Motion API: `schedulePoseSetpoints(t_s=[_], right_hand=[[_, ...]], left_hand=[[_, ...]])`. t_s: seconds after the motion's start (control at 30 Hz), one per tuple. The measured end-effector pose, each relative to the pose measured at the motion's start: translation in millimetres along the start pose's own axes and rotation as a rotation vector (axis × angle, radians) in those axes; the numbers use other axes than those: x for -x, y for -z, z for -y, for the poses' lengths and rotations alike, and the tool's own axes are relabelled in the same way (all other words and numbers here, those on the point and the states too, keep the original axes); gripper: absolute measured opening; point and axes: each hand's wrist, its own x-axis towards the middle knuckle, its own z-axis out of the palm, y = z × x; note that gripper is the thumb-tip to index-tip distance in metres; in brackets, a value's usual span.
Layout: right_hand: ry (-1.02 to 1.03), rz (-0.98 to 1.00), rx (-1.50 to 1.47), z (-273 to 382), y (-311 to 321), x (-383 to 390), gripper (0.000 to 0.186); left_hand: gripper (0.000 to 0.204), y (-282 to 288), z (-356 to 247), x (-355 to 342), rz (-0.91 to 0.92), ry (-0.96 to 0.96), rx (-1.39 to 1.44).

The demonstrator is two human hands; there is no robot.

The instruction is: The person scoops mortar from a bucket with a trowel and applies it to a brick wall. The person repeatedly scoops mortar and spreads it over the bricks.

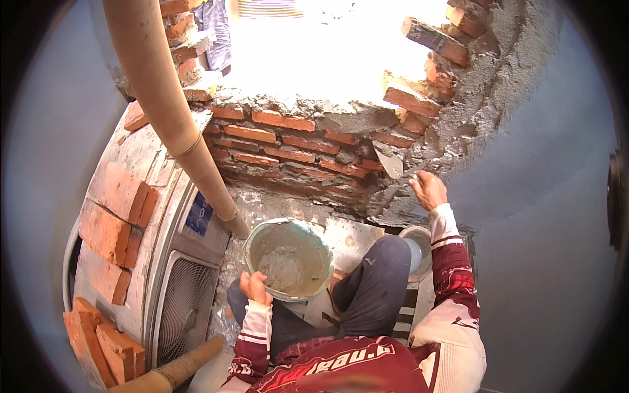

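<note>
My right hand (430, 190) is closed round the handle of a trowel (391, 162), whose blade lies against the lower right part of the brick wall (283, 122). Grey mortar covers the wall's ragged top edge and fills the joints between its orange bricks. In front of my knees stands a pale green bucket (322, 240), tilted slightly towards me, with wet mortar (285, 268) inside. My left hand (255, 287) grips the bucket's rim at its near left side.
A bamboo pole (152, 82) slants down on the left, and another pole (170, 372) lies lower. Several loose bricks (108, 239) rest on an outdoor air-conditioner unit (187, 308). Beside my right knee sits a smaller bucket (422, 252). Jagged bricks (436, 40) jut from the opening's right side.
</note>
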Motion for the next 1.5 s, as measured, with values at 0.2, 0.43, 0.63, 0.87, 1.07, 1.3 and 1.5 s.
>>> schedulePoseSetpoints(t_s=[0.2,0.43,0.63,0.87,1.07,1.3,1.5], right_hand=[[0.018,-0.061,-0.081,-5.2,7.4,22.6,0.036],[0.243,0.598,-0.363,55.7,25.5,37.1,0.033],[0.036,0.810,-0.551,47.3,-11.7,-28.7,0.027],[0.083,0.302,-0.271,23.7,-1.7,-14.4,0.037],[0.140,0.190,-0.123,21.3,-118.1,26.8,0.031],[0.099,-0.050,-0.183,38.5,-207.8,8.7,0.031],[-0.082,0.153,0.038,41.5,-243.2,10.1,0.027]], left_hand=[[0.028,-12.4,-14.1,8.5,0.001,0.072,0.069],[0.027,-2.9,-0.4,3.1,-0.002,0.069,-0.045],[0.027,-11.3,-1.6,6.2,0.013,0.107,0.038],[0.028,0.6,4.2,1.3,0.012,0.166,0.163],[0.032,-3.1,3.5,6.7,-0.012,0.149,0.074],[0.031,3.1,-10.4,11.0,-0.069,0.142,0.067],[0.028,32.7,4.1,-1.9,-0.121,0.160,0.105]])
